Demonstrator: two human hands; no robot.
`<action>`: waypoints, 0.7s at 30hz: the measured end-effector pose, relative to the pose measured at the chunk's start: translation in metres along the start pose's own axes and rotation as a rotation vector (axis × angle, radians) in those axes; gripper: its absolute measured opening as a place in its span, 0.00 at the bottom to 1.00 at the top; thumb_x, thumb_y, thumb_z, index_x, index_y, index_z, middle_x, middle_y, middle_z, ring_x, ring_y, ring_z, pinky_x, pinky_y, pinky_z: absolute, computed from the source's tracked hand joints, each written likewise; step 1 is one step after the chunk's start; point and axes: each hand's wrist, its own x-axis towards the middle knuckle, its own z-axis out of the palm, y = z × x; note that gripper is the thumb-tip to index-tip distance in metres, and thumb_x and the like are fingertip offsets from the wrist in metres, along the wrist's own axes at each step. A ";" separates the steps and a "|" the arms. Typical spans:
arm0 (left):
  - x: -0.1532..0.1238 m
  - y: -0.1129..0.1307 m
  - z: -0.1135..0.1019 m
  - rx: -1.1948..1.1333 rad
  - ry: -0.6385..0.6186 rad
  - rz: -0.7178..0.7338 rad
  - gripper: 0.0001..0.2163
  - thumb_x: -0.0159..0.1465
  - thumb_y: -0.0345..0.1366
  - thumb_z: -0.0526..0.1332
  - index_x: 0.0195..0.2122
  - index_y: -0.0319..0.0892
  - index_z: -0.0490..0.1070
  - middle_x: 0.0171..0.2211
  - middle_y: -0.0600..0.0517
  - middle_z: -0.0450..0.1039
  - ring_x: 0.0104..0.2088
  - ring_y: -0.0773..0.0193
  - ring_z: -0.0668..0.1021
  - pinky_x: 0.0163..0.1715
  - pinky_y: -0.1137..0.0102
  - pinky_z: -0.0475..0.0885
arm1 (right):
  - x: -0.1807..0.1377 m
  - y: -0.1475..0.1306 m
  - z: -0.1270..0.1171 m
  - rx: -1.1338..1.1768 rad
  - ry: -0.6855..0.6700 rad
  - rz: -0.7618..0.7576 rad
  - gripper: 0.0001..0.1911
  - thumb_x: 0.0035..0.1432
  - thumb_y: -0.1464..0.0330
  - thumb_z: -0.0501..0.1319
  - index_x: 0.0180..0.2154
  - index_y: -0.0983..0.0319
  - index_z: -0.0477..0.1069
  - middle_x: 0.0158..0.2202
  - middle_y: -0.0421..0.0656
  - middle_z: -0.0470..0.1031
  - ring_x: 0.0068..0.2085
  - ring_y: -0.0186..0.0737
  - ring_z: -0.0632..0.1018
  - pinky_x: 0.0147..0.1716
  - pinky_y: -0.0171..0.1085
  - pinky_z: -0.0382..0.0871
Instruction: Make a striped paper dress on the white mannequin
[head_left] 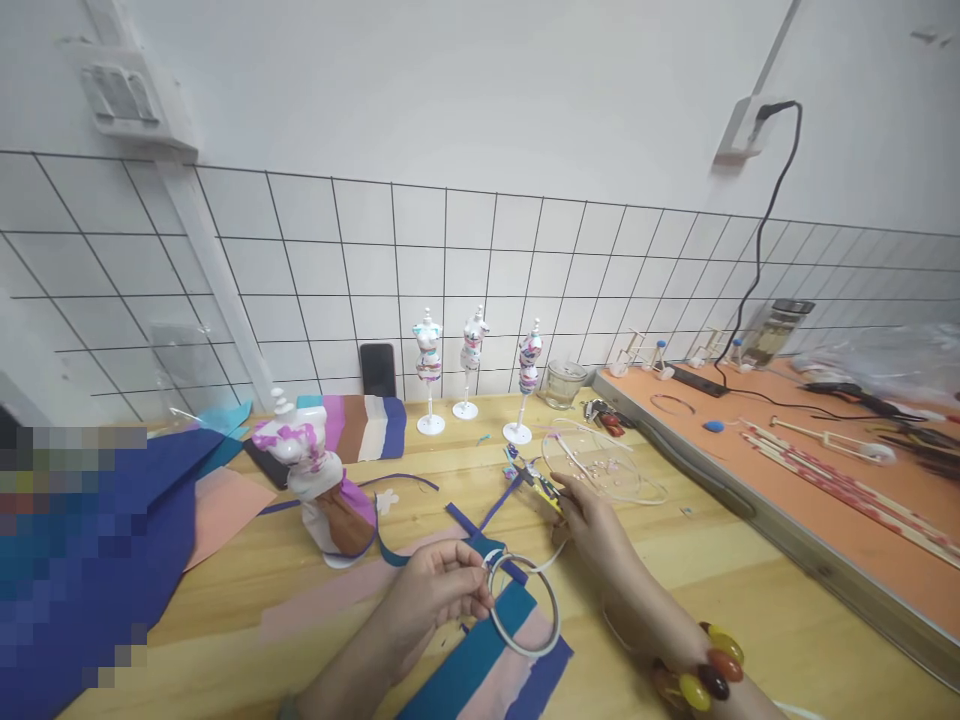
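Left hand (439, 590) pinched on white ring (523, 618) at lower centre, right hand (596, 530) closed on yellow tool (541, 487), mannequin (315, 470) left of centre, wooden bench (750, 600).

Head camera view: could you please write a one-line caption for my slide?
Left hand pinches a white ring over felt strips; right hand touches a small colourful tool.
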 end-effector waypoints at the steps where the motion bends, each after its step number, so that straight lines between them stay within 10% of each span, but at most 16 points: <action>1: 0.000 0.000 0.000 -0.003 0.003 -0.001 0.09 0.49 0.34 0.68 0.25 0.38 0.68 0.21 0.52 0.74 0.24 0.68 0.75 0.29 0.71 0.69 | 0.000 -0.002 -0.001 0.071 -0.014 0.043 0.21 0.52 0.64 0.54 0.47 0.64 0.68 0.27 0.43 0.72 0.27 0.42 0.73 0.27 0.37 0.64; 11: 0.003 -0.001 0.003 -0.022 0.035 -0.028 0.13 0.43 0.37 0.72 0.23 0.38 0.69 0.24 0.50 0.76 0.22 0.68 0.75 0.25 0.72 0.69 | 0.000 -0.018 -0.023 0.662 -0.182 0.400 0.15 0.52 0.56 0.61 0.34 0.61 0.65 0.22 0.33 0.60 0.15 0.23 0.49 0.12 0.25 0.40; 21: 0.009 -0.003 -0.010 -0.091 0.136 -0.021 0.06 0.52 0.31 0.66 0.27 0.38 0.69 0.27 0.47 0.77 0.28 0.66 0.78 0.33 0.71 0.72 | 0.004 -0.014 -0.032 0.789 -0.155 0.480 0.12 0.58 0.58 0.58 0.33 0.61 0.67 0.20 0.33 0.60 0.13 0.22 0.49 0.10 0.23 0.41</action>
